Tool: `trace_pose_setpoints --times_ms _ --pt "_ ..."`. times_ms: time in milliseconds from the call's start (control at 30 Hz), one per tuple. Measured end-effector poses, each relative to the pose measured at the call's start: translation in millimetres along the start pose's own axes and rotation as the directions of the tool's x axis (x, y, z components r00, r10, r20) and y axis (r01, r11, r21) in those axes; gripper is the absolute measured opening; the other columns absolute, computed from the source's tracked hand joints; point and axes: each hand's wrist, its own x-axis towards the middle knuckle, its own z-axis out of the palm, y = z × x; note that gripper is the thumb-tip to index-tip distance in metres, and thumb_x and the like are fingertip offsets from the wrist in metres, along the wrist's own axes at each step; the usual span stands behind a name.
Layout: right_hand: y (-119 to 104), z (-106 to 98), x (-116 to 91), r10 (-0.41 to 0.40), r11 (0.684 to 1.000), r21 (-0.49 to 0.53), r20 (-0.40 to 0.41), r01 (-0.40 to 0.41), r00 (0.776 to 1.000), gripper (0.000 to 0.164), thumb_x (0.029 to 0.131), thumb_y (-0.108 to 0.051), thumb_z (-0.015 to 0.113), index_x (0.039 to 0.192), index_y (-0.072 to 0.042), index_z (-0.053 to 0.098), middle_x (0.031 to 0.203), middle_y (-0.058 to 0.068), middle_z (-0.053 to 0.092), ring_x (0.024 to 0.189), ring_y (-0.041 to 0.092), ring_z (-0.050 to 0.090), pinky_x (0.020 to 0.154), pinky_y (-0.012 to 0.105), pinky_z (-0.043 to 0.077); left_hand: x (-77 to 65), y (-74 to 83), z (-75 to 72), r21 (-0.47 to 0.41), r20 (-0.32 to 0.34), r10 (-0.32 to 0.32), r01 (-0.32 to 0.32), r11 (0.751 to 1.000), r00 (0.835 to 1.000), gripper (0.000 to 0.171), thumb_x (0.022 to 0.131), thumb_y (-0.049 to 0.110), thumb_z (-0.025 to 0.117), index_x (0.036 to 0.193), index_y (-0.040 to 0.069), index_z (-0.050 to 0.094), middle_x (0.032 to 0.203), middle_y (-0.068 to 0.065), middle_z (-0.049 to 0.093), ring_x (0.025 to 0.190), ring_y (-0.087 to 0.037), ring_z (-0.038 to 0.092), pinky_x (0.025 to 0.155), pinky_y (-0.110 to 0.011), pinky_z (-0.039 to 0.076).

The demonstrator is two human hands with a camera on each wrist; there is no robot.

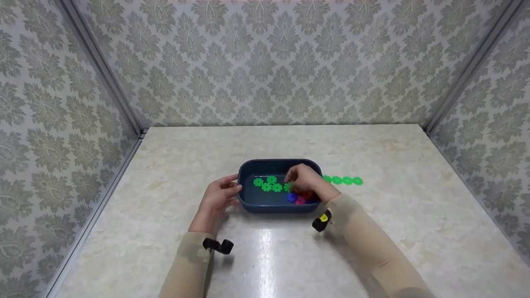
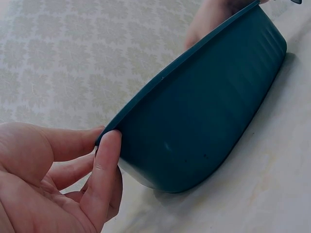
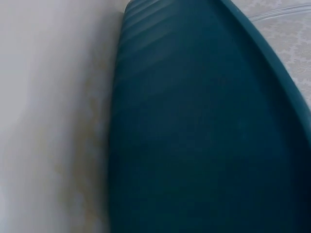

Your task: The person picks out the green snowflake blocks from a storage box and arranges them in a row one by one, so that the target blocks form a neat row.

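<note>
A dark blue plastic basin (image 1: 265, 207) stands on the table. My left hand (image 1: 218, 194) pinches its left rim between thumb and fingers; the left wrist view shows this grip on the basin (image 2: 194, 107) up close. My right hand (image 1: 305, 181) reaches over the right side into the basin, fingers bent downward beside the green snowflake-shaped plastic pieces (image 1: 267, 187). Whether the fingertips pinch a piece is hidden. Blue (image 1: 292, 197), pink (image 1: 300, 200) and red pieces lie below that hand, partly covered. The right wrist view holds only the basin's outer wall (image 3: 194, 121).
Several green snowflake pieces (image 1: 347, 180) lie in a row on the table, right of the basin. The pale marbled table (image 1: 186, 157) ends at patterned walls (image 1: 265, 62) behind and at both sides.
</note>
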Motion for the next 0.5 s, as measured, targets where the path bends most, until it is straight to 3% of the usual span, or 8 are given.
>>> trace_pose_setpoints --times_ms 167,300,500 --pt "-1 -5 -5 -0.008 0.999 0.047 0.01 0.008 1.0 0.016 0.088 -0.001 0.075 0.101 -0.009 0.078 0.095 0.009 0.073 0.071 0.014 0.064 0.064 0.027 0.052 0.7 -0.2 -0.2 -0.003 -0.002 -0.002 0.002 1.0 1.0 0.048 0.097 0.005 0.07 0.144 0.011 0.06 0.111 -0.009 0.058 0.077 -0.012 0.065 0.062 -0.025 0.058" --pt "-3 -13 -11 -0.037 0.996 0.087 0.006 0.036 0.999 0.019 0.089 -0.004 0.076 0.107 -0.008 0.078 0.099 0.011 0.074 0.075 0.013 0.065 0.069 0.029 0.056 2.4 -0.6 -0.2 -0.012 -0.003 -0.011 0.011 1.0 1.0 0.049 0.096 0.004 0.07 0.143 0.012 0.061 0.111 -0.009 0.057 0.075 -0.012 0.064 0.061 -0.025 0.058" --pt "-1 -26 -25 -0.032 0.974 0.226 0.017 0.027 0.999 0.03 0.091 -0.01 0.074 0.12 -0.004 0.075 0.108 0.012 0.075 0.084 0.012 0.07 0.088 0.047 0.06 2.6 -0.4 -0.1 -0.009 -0.008 -0.021 0.021 1.0 1.0 0.049 0.096 0.004 0.07 0.143 0.013 0.061 0.112 -0.009 0.057 0.078 -0.014 0.062 0.062 -0.025 0.058"
